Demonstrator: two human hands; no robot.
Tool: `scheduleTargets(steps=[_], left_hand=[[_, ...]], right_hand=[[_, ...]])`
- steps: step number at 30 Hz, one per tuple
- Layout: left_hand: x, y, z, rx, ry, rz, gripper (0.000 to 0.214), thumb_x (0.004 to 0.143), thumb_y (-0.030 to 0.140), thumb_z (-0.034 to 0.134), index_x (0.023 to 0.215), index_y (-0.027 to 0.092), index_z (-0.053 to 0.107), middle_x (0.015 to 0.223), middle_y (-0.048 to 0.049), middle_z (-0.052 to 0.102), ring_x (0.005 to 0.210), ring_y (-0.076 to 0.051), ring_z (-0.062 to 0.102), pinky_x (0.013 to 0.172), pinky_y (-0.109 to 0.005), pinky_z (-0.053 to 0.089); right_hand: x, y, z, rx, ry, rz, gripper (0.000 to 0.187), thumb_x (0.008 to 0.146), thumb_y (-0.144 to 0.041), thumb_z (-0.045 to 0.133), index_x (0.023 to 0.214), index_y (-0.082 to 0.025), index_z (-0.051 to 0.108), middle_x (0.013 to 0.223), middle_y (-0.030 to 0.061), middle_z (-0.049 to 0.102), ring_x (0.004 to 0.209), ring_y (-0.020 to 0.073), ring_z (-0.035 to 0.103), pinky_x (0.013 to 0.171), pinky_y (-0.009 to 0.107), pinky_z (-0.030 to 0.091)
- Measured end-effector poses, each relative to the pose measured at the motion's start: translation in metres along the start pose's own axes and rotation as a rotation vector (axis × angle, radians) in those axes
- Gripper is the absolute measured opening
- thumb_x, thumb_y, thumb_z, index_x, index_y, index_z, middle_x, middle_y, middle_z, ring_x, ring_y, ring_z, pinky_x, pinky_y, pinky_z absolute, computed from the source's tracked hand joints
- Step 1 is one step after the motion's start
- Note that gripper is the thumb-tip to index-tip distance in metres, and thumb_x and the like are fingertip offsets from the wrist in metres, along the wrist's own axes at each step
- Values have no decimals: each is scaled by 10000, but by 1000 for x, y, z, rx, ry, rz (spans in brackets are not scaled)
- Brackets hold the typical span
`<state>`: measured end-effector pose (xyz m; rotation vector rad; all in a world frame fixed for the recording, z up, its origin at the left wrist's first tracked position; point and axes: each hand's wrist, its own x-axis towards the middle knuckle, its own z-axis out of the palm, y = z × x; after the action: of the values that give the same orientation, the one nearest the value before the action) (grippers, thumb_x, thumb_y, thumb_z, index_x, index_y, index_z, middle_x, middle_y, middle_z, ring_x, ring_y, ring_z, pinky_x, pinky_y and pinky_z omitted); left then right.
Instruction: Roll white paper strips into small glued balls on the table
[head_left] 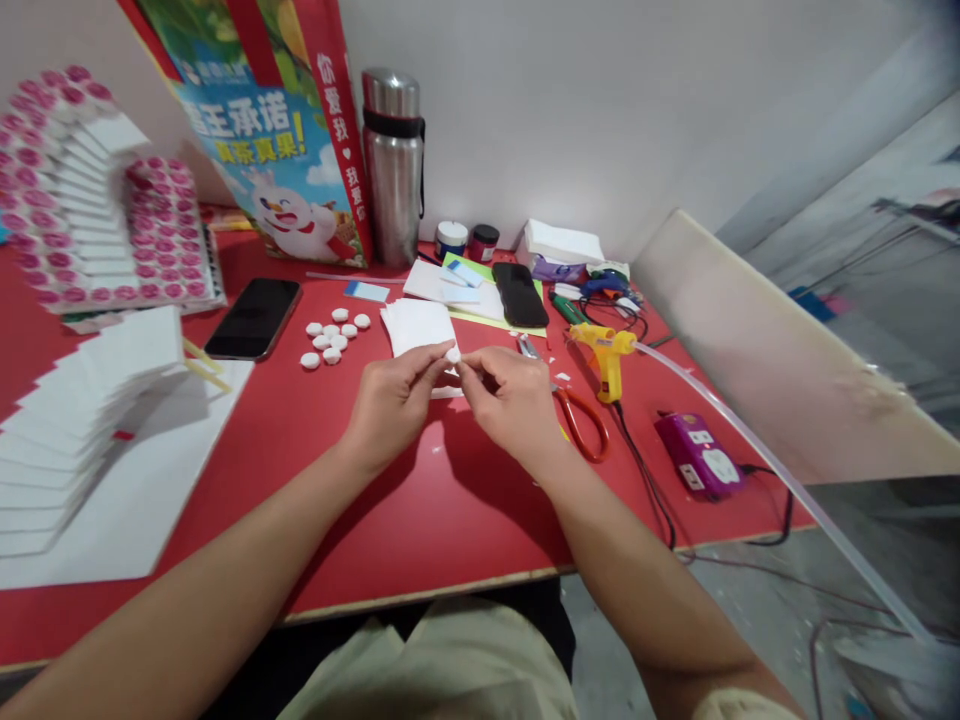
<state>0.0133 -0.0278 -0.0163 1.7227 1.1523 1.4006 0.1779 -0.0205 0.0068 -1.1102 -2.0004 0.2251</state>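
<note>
In front of me my left hand [399, 392] and my right hand [511, 392] meet over the red table. Both are closed, pinching one small white round piece [453, 355] between thumbs and fingertips. Its material is too small to make out. Just behind my fingers lies a stack of white sheets [417, 324]. Several similar white round pieces [331, 342] are grouped on the table to the left of my left hand. Near my right hand are red-handled pliers [585, 428], partly hidden by that hand.
A yellow glue gun [606, 352] with a long clear stick and a purple power socket [700, 456] are at the right. Phones [255, 318], a steel flask [394, 170], a printed bag [277, 140], and white stepped models [82, 430] stand left and behind.
</note>
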Motion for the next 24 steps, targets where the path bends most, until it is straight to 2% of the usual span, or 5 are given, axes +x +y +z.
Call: scheduleTargets(steps=[7, 11, 15, 21, 24], left_hand=[[6, -1, -5, -177, 33, -152, 186, 855, 321, 762, 979, 191, 812, 973, -54, 806, 910, -226, 751, 854, -335, 596], [9, 3, -7, -163, 46, -135, 130, 822, 273, 780, 906, 177, 802, 933, -57, 786, 880, -201, 723, 830, -319, 579], [11, 3, -9, -221, 38, -109, 113, 739, 241, 833, 799, 168, 770, 885, -41, 732, 841, -180, 697, 782, -303, 594], [12, 1, -9, -397, -78, -303, 282, 686, 330, 877, 894, 157, 796, 866, -24, 666, 758, -178, 699, 761, -376, 652], [13, 0, -11, -410, -116, -298, 275, 721, 350, 858, 931, 178, 813, 937, -32, 651, 806, -184, 702, 789, -380, 648]], right_hand=[[3, -1, -9, 145, -124, 61, 158, 969, -219, 589, 887, -176, 716, 635, 0, 648, 595, 136, 581, 620, 272, 430], [3, -1, -10, 203, -163, 88, 182, 993, -255, 572, 921, -175, 718, 640, 5, 645, 617, 144, 599, 633, 271, 444], [5, 4, -14, 168, -208, 22, 163, 975, -176, 565, 898, -177, 709, 638, -2, 634, 629, 141, 593, 649, 265, 437], [5, 7, -16, 76, -275, -57, 248, 975, -161, 528, 762, -187, 653, 614, -3, 609, 623, 140, 569, 656, 277, 422], [5, 3, -14, 206, -273, 101, 239, 975, -243, 564, 761, -188, 656, 587, -8, 607, 567, 137, 590, 620, 275, 457]])
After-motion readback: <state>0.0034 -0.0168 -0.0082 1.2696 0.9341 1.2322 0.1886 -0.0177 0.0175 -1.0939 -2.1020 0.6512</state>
